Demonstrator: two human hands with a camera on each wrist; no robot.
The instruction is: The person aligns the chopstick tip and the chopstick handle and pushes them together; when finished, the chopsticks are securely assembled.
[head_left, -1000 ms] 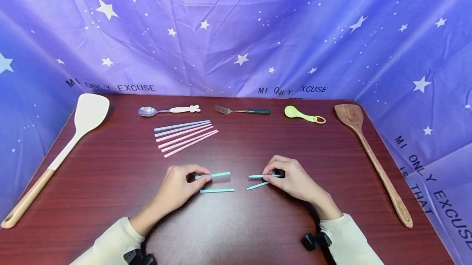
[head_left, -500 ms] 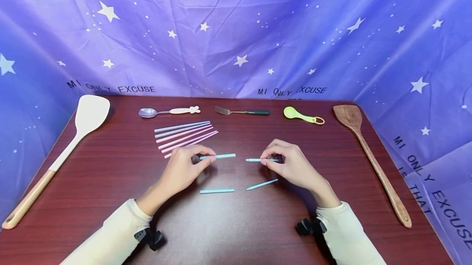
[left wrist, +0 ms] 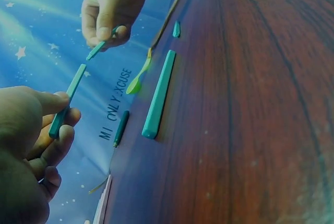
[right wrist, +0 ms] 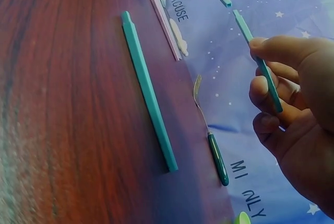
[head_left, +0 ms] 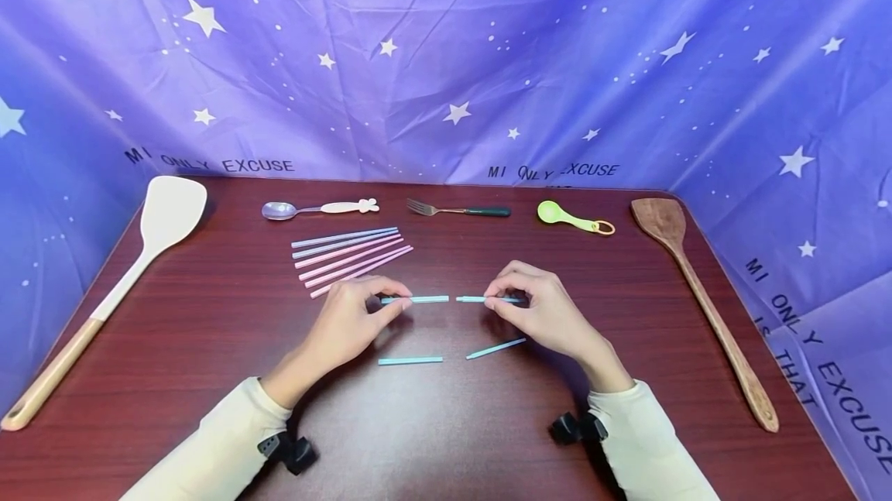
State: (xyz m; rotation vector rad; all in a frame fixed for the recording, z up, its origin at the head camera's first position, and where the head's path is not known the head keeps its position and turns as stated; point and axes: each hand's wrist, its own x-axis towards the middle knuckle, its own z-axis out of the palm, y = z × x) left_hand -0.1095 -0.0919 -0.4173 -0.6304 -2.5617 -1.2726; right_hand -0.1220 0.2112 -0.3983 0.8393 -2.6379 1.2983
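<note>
Each hand (head_left: 348, 323) (head_left: 550, 311) pinches a teal stick (head_left: 425, 300) (head_left: 474, 300).

Glossy wood-grain table (head_left: 209, 346), smooth plastic straws (head_left: 348, 253), creased cloth backdrop (head_left: 418, 60)

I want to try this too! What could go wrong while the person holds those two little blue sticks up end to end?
The left hand and right hand each pinch a thin blue stick and by one end only, so a piece might slip and drop. Their tips are close but apart, so they could miss each other. A sleeve might also nudge the loose pieces on the table.
</note>
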